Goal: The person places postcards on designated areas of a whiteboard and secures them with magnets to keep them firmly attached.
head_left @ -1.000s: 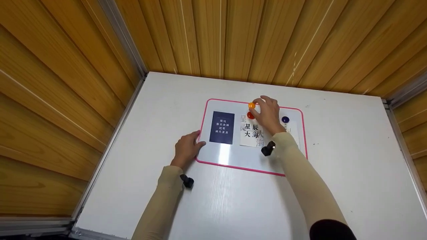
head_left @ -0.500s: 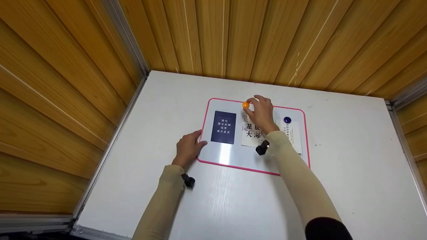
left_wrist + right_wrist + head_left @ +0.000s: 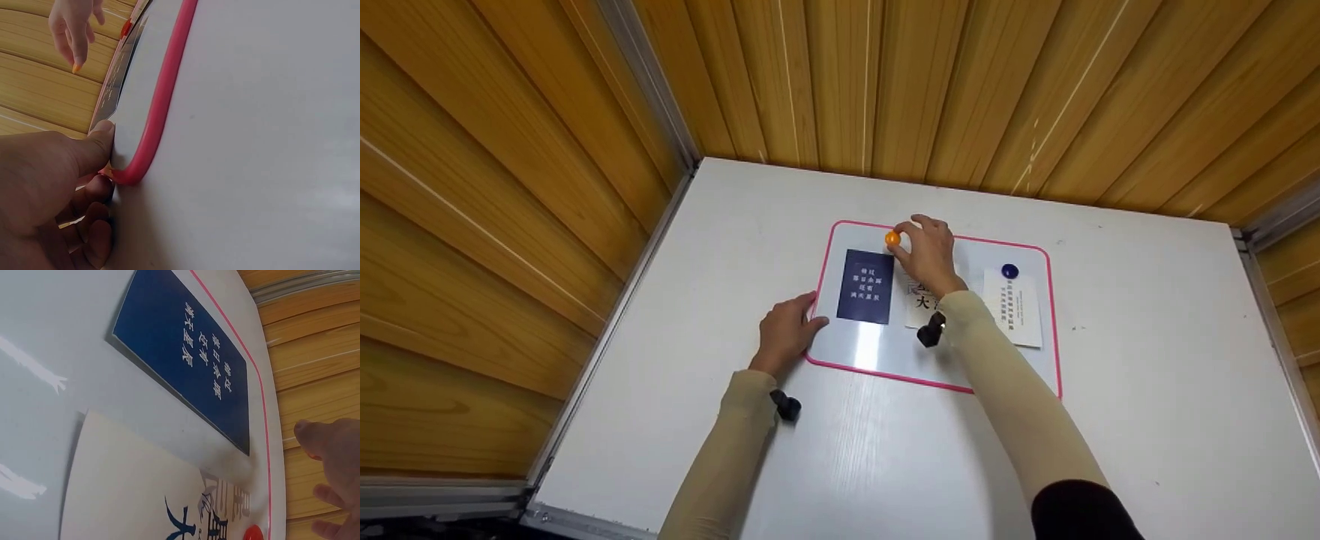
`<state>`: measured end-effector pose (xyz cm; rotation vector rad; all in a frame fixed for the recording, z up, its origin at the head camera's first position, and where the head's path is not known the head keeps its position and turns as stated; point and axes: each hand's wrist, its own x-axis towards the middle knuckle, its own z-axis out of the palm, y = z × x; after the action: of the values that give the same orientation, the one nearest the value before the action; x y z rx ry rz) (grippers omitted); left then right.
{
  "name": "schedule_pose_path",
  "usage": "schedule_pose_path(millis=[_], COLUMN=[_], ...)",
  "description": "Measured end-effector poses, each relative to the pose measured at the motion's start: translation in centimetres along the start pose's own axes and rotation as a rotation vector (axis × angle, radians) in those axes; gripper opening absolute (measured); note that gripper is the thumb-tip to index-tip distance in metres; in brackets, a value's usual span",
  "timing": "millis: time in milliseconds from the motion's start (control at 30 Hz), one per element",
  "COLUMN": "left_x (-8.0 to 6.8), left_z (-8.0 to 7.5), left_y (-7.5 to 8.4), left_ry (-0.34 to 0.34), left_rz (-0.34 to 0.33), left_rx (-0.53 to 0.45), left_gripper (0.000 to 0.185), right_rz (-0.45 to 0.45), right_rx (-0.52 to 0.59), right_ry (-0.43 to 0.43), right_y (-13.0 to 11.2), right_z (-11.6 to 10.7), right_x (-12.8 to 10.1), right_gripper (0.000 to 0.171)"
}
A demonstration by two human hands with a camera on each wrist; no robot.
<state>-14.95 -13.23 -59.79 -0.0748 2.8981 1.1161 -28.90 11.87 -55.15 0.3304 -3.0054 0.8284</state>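
Note:
A whiteboard (image 3: 877, 355) with a pink rim lies on the white table. My left hand (image 3: 786, 330) grips its left edge; in the left wrist view the thumb lies on the face and the fingers curl at the rim. Between thumb and forefinger, my right hand (image 3: 928, 253) pinches an orange round magnet (image 3: 892, 238), above the upper right corner of a dark blue card (image 3: 865, 289). Beneath that hand is a white card (image 3: 921, 315) with black characters, partly hidden. Its red magnet (image 3: 254, 532) shows in the right wrist view but is hidden in the head view.
At the board's right, a dark blue magnet (image 3: 1009, 271) sits at the top of another white card (image 3: 1020, 311). Wood-panelled walls (image 3: 840, 82) stand behind and to the sides of the table (image 3: 1155, 337). Black wrist cameras (image 3: 787, 406) are worn on both sleeves.
My right hand has moved left with the orange magnet, from over the middle card to near the dark blue card. The right-hand card has come into fuller view. My left hand keeps its grip.

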Motion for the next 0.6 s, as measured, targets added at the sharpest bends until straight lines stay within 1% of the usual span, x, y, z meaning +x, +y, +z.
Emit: schedule_pose_path(millis=[300,500,600], left_x=[-0.1,0.2,0.2], left_z=[-0.1,-0.2,-0.1], left_y=[0.0,-0.1,-0.1], left_ry=[0.005,0.013,0.012], left_rz=[0.010,0.027,0.022], left_rx=[-0.012,0.043,0.050], left_gripper=[0.058,0.058,0.058], right_rz=[-0.025,-0.039,-0.034], right_rx=[-0.025,-0.026,-0.025], right_ry=[-0.034,-0.058,-0.073], right_y=[-0.9,-1.4,-1.6], right_z=[1.5,2.1,2.2], right_x=[0.6,0.7,0.8], right_gripper=[0.033,0.033,0.032])
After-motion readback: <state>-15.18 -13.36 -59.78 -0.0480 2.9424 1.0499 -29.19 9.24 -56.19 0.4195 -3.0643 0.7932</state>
